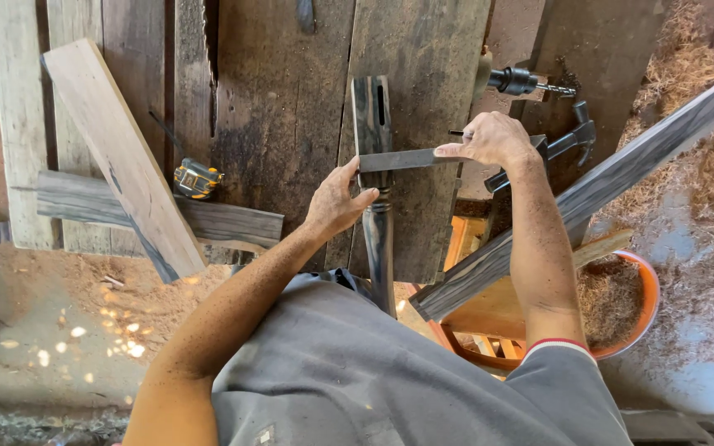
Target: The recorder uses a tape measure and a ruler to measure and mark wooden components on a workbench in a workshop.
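A dark striped turned wooden leg (376, 132) lies lengthwise on the plank workbench (283, 99), with a slot near its far end. My left hand (336, 201) grips the leg at its turned neck. A flat metal try square blade (402, 158) lies across the leg. My right hand (493, 139) holds the square's outer end, just right of the leg.
A pale board (121, 157) and a darker one (159, 213) lie crossed at left, with a yellow tape measure (197, 178) beside them. At right are a drill (526, 82), a hammer (576, 136), a long striped board (580, 198) and an orange basin (642, 301) of shavings.
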